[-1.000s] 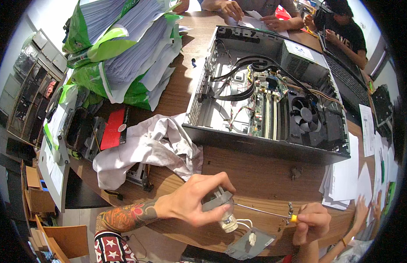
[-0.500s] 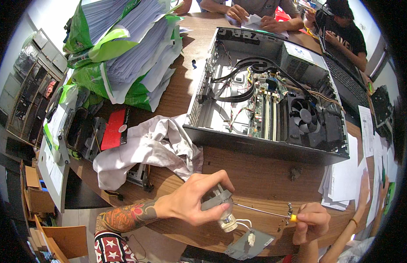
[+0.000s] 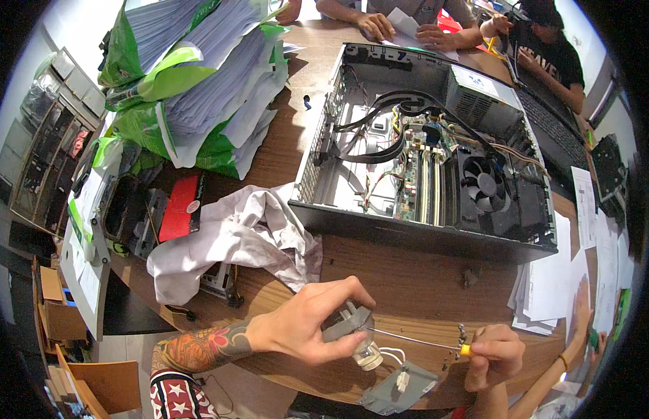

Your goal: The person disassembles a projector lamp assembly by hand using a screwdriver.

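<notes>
Low in the view, my left hand [image 3: 303, 322], with a tattooed forearm, grips a projector lamp [image 3: 368, 356] by its grey mount. The lamp has a clear part and a cream-coloured end. White wires run from it to a connector lying over a grey plate [image 3: 391, 392]. In my right hand [image 3: 497, 350] a screwdriver [image 3: 414, 338] is pinched by its yellow handle. Its thin shaft points left, and the tip meets the grey mount; the exact contact point is too small to see. Several small dark screws or bits [image 3: 461, 332] lie on the table by the handle.
An opened desktop computer case [image 3: 422, 234] fills the table's middle, beyond my hands. A pale cloth [image 3: 247, 234] and a red box [image 3: 179, 209] lie left, below tall paper stacks [image 3: 219, 91]. Loose papers [image 3: 544, 293] and another person's arm [image 3: 548, 377] are at right. People sit across.
Both my hands keep almost the same place, lamp and screwdriver still together. Across the table, another person's hands have tilted a sheet of paper upward.
</notes>
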Available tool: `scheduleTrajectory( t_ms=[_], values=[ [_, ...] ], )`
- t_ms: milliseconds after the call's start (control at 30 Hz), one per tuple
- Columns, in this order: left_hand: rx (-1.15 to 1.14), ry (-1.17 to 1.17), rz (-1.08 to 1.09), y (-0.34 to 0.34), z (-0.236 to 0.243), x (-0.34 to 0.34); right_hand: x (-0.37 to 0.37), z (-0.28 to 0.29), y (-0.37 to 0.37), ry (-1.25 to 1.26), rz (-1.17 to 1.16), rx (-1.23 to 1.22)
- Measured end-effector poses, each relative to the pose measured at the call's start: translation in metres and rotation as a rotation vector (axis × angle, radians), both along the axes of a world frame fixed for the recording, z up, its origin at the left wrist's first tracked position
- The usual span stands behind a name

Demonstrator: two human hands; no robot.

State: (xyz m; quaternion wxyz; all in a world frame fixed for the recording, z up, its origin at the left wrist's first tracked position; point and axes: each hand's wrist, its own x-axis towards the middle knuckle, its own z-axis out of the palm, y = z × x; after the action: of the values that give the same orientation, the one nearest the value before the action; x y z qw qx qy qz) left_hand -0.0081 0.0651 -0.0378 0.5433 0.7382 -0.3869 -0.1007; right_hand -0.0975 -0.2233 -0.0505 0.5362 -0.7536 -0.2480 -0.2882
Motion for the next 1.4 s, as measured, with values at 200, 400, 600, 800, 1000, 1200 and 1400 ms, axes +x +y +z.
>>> scheduleTrajectory(
  t_ms=[200, 400, 600, 800, 1000, 1200, 1400],
  values=[
    [0.086, 0.059, -0.022, 0.0024, -0.0029, -0.0006, 0.0028, -0.0013, 0.0006, -0.056, -0.003, -0.006],
    [0.076, 0.024, -0.045, 0.0030, -0.0037, 0.0003, 0.0005, 0.0010, 0.0003, 0.002, 0.037, 0.029],
    [0.063, 0.033, -0.037, 0.0014, -0.0034, -0.0003, 0.0024, 0.0001, 0.0008, -0.027, 0.047, 0.022],
    [0.051, 0.024, -0.033, 0.0016, -0.0053, -0.0002, 0.0022, 0.0000, -0.0001, -0.012, 0.059, 0.016],
    [0.073, 0.029, -0.026, 0.0020, -0.0043, 0.0000, 0.0001, 0.0042, 0.0041, 0.011, 0.005, -0.020],
    [0.092, 0.040, -0.008, 0.0023, -0.0042, -0.0006, -0.0009, 0.0020, 0.0043, 0.003, -0.004, -0.020],
    [0.078, 0.024, -0.021, 0.0034, -0.0031, -0.0002, -0.0028, -0.0001, 0.0024, -0.053, -0.039, -0.097]
  ],
)
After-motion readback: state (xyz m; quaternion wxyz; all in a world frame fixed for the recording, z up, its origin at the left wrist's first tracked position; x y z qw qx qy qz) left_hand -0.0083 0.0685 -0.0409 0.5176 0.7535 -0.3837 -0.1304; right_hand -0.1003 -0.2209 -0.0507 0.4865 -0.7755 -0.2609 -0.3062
